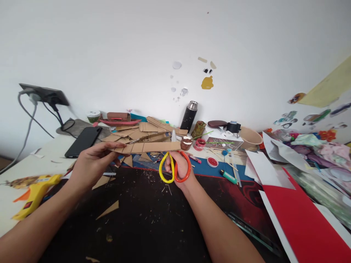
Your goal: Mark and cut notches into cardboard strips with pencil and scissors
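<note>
A long, narrow cardboard strip (148, 147) with crease lines across it is held level above the dark mat. My left hand (94, 159) pinches the strip's left end between thumb and fingers. At the strip's right end, my right hand (177, 166) is closed around scissors (182, 179) with one yellow and one orange handle loop. The scissors' blades point up and away, and a bit of metal shows just above the strip. Whether the blades touch the cardboard I cannot tell. Loose cardboard pieces (124, 132) lie piled behind the strip.
A yellow glue gun (37, 195) and a black phone (83, 141) lie at left. Behind stand a black thermos (189, 116) and small paint jars (199, 144). A green glue stick or lighter (228, 177) lies right of centre, with red card (304, 219) beyond. Scraps dot the dark mat (142, 226).
</note>
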The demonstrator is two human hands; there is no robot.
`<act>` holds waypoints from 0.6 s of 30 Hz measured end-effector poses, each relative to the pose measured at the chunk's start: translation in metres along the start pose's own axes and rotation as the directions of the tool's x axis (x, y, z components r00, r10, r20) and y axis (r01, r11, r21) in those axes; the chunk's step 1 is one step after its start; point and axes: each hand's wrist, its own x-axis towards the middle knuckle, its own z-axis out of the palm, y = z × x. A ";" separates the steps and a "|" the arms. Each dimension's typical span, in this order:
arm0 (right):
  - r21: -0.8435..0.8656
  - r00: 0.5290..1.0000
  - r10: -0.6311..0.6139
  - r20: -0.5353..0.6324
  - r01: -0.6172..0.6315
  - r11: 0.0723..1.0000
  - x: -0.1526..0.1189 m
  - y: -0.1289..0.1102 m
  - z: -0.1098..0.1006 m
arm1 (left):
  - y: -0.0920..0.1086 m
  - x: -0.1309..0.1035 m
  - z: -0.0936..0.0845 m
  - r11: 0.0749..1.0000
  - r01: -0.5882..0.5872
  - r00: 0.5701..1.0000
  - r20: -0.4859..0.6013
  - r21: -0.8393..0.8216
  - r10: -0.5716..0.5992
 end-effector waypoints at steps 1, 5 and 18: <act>-0.006 1.000 -0.003 0.015 0.003 1.000 0.000 0.001 0.000 | 0.000 -0.001 -0.002 0.999 -0.019 0.999 -0.028 0.029 0.020; -0.015 0.999 0.018 0.047 -0.017 1.000 -0.002 0.003 0.002 | 0.002 -0.001 -0.004 0.996 -0.062 0.995 -0.076 0.069 0.067; -0.029 0.996 0.050 0.069 -0.048 0.998 -0.003 0.003 0.002 | 0.014 -0.002 0.002 0.999 0.038 0.979 -0.199 -0.032 -0.043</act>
